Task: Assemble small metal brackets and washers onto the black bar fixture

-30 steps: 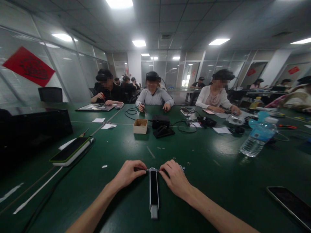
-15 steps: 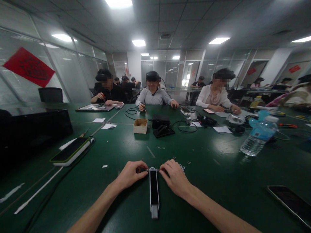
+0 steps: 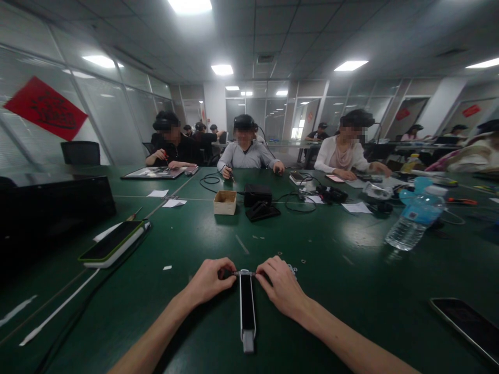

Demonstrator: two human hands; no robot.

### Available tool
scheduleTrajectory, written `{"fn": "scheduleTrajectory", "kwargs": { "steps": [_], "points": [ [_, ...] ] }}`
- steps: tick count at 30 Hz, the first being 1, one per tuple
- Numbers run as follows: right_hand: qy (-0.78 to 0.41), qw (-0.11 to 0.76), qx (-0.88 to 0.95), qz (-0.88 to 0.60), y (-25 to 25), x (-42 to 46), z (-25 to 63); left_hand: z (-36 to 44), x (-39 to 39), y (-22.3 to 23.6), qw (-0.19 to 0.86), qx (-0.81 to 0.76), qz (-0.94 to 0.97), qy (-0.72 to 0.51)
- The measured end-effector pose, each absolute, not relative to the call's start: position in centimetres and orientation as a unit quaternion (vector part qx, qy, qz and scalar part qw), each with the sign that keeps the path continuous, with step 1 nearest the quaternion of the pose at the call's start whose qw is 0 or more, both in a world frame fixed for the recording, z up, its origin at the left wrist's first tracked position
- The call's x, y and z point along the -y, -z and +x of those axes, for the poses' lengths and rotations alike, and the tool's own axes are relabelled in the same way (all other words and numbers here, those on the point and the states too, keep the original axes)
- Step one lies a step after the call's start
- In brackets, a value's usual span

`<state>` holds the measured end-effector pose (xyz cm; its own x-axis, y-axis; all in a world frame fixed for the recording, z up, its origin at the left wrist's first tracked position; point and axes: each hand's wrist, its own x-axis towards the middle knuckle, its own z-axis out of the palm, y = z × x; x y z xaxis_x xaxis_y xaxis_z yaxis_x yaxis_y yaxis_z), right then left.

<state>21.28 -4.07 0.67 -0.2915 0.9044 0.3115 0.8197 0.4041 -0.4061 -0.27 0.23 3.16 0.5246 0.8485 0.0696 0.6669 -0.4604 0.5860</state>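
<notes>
A long, slim device [image 3: 247, 304] with a black face, white edges and a grey block at its near end lies on the green table [image 3: 331, 343], pointing away from me. A thin metal rod [image 3: 245, 273] runs crosswise at its far end. My left hand [image 3: 212, 279] pinches the rod's left end between thumb and fingers. At the right end, my right hand [image 3: 281, 284] is closed in a similar pinch, fingertips close beside the device. Small loose metal pieces [image 3: 292, 269] lie just beyond my right hand, partly hidden by it.
A phone [image 3: 465, 324] lies at right, a water bottle [image 3: 415, 221] beyond it. Ahead are a small open box [image 3: 225, 203] and a black case [image 3: 258, 194]. A green-edged device [image 3: 113, 241] with cables lies left. Several people sit across the table.
The fingers of my left hand have shifted slightly left along the rod. My right hand and the slim device stay almost still. At the right, a co-worker's hand has moved.
</notes>
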Motion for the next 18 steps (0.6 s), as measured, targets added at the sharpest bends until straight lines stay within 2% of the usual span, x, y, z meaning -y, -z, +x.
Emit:
{"fn": "scheduleTrajectory", "kwargs": {
  "steps": [18],
  "points": [
    [-0.059, 0.268, 0.801, -0.532, -0.26, 3.95, 21.27, -0.34, -0.58, -2.22, 0.233, -0.444, 0.845, -0.186]
  ]
}}
